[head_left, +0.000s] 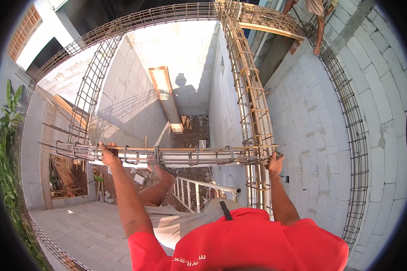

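Observation:
A rebar cage (190,156) of long rusty bars and wire stirrups lies crosswise in front of me, over the top of a block wall. My left hand (109,154) is closed around its bars towards the left end. At its right end my right hand (275,163) grips the bar ends, its fingers partly hidden. That end meets another rebar cage (253,97), which runs away from me along a wall top. My sandalled foot (160,168) rests just under the crosswise cage, left of its middle.
Grey block walls (298,122) enclose deep rooms with a dirt floor (192,131). A white metal ladder or railing (199,187) stands below me. More rebar cage (355,122) tops the right wall. A wooden-edged column form (165,97) rises inside. Another person's leg (320,36) shows far right.

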Tool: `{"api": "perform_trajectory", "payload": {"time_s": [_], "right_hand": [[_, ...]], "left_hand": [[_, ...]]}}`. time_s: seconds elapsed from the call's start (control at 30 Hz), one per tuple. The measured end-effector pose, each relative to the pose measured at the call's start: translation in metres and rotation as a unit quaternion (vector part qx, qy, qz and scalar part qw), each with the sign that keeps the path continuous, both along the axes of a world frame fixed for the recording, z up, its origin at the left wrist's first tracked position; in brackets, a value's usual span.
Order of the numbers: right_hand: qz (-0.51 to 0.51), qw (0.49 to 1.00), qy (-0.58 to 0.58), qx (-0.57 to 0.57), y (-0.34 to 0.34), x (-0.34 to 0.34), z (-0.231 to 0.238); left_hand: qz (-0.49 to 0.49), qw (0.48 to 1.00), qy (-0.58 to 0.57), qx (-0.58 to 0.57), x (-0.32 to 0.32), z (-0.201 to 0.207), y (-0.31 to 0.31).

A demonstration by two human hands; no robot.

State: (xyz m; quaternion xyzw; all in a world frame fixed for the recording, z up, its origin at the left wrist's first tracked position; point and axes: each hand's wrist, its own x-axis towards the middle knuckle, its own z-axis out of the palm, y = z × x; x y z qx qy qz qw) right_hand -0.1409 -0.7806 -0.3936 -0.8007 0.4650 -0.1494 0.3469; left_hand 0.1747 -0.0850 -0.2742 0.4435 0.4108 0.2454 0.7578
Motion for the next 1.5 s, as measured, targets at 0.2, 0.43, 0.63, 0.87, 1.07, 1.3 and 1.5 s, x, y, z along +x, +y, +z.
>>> {"api": "perform_trajectory", "payload": {"time_s": [0.2, 0.43, 0.63, 0.87, 1.07, 1.3, 1.5], "right_hand": [[-0.088, 0.995, 0.035, 0.016, 0.018, 0.012, 0.034], [-0.168, 0.977, 0.128, -0.033, 0.027, 0.023, 0.043], [-0.157, 0.975, 0.142, -0.07, 0.028, 0.025, 0.037], [-0.159, 0.981, 0.109, -0.031, 0.025, 0.026, 0.047], [-0.158, 0.98, 0.119, 0.009, 0.026, 0.026, 0.059], [-0.141, 0.981, 0.133, -0.016, 0.029, 0.022, 0.047], [-0.132, 0.988, 0.082, -0.023, 0.023, 0.019, 0.0]], "left_hand": [[-0.02, 0.996, 0.0, -0.082, -0.005, 0.007, 0.008], [0.227, 0.936, 0.114, 0.244, -0.034, 0.088, -0.124], [-0.499, 0.83, -0.02, 0.249, -0.039, 0.151, -0.335], [-0.75, 0.418, -0.105, 0.502, -0.02, 0.286, -0.586], [-0.639, 0.257, -0.239, 0.685, 0.011, 0.367, -0.692], [-0.617, 0.409, -0.163, 0.652, -0.034, 0.176, -0.602], [-0.698, 0.354, 0.06, 0.62, -0.101, 0.07, -0.439]]}}
